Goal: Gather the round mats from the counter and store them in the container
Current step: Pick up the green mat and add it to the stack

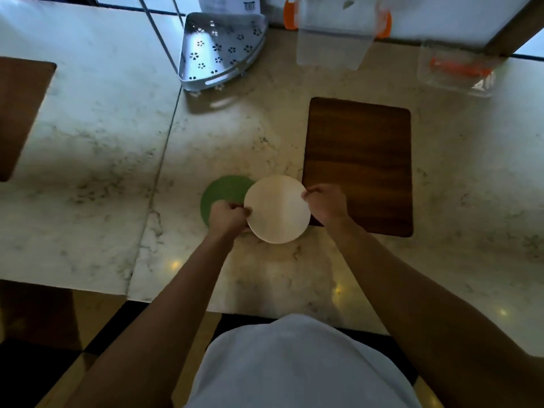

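Observation:
A cream round mat (277, 209) is held between both hands just above the marble counter (117, 160). My left hand (228, 217) pinches its left edge and my right hand (325, 201) pinches its right edge. A green round mat (222, 191) lies flat on the counter, partly hidden under the cream mat and my left hand. A clear plastic container with orange clips (334, 33) stands at the back of the counter. Its clear lid with an orange seal (456, 70) lies to the right of it.
A brown rectangular wooden board (360, 160) lies right of the mats, touching my right hand's side. A perforated metal corner rack (219, 50) stands at the back centre. Another brown board (17, 113) sits at the far left. The counter's front edge runs below my forearms.

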{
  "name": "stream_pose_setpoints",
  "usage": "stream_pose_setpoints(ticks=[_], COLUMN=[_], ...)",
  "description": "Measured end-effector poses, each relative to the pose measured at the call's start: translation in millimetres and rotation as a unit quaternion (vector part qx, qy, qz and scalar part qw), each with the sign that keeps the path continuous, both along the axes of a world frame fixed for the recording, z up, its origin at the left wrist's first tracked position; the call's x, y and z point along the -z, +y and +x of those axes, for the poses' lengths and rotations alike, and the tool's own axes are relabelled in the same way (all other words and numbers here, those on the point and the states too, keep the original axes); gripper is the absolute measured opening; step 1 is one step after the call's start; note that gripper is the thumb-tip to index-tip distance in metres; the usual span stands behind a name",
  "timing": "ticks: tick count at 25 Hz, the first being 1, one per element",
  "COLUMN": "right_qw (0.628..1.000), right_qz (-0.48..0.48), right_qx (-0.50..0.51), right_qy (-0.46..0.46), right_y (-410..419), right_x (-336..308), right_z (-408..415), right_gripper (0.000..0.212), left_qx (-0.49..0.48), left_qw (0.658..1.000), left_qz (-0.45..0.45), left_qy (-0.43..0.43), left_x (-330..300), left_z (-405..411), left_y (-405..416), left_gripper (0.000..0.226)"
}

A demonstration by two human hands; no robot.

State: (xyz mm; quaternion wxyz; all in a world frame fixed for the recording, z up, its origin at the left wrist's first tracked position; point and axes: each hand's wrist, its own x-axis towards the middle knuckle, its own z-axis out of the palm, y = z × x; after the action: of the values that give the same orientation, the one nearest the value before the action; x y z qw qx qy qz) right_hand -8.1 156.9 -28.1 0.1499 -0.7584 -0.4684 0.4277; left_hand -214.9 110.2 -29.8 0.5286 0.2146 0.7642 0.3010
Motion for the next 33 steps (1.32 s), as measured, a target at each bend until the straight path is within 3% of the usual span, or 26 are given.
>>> stream_pose_setpoints(ticks=[4,8,16,19,22,27,33], right_qw=[1.0,1.0,0.999,0.998,0.998,0.994,0.988], right_qz=[-0.014,-0.007,-0.022,-0.026,-0.02,0.013,0.011], right_qx=[0.024,-0.015,-0.042,-0.047,-0.049,-0.084,-0.096], right_qy=[-0.006,-0.016,-0.019,-0.022,-0.022,-0.064,-0.118], right_y=[0.9,1.7,4.4,5.6,7.0,6.1,9.7], right_x=[3.0,8.6,17.5,20.5,20.8,18.6,12.6], right_z=[-44.8,-75.9,-99.6,-101.1,-102.2,-104.9,-104.4], right_gripper=[0.022,0.023,0.025,0.024,0.023,0.02,0.017], left_qx=[0.003,-0.006,-0.013,0.002,0.02,0.067,0.123], left_qw=[1.0,1.0,1.0,0.999,0.995,0.977,0.957], left_qz=[-0.005,0.0,-0.01,-0.006,-0.015,-0.004,0.024], left_qy=[-0.024,-0.005,0.016,0.045,0.093,0.203,0.263], left_x=[-0.2,4.4,7.7,9.0,7.2,0.6,-6.1], left_z=[-46.5,-81.2,-106.6,-108.7,-107.5,-97.9,-94.9], left_y=[6.3,6.3,1.2,2.7,3.2,4.6,3.9], left_gripper=[0.011,0.021,0.002,0.013,0.003,0.014,0.015])
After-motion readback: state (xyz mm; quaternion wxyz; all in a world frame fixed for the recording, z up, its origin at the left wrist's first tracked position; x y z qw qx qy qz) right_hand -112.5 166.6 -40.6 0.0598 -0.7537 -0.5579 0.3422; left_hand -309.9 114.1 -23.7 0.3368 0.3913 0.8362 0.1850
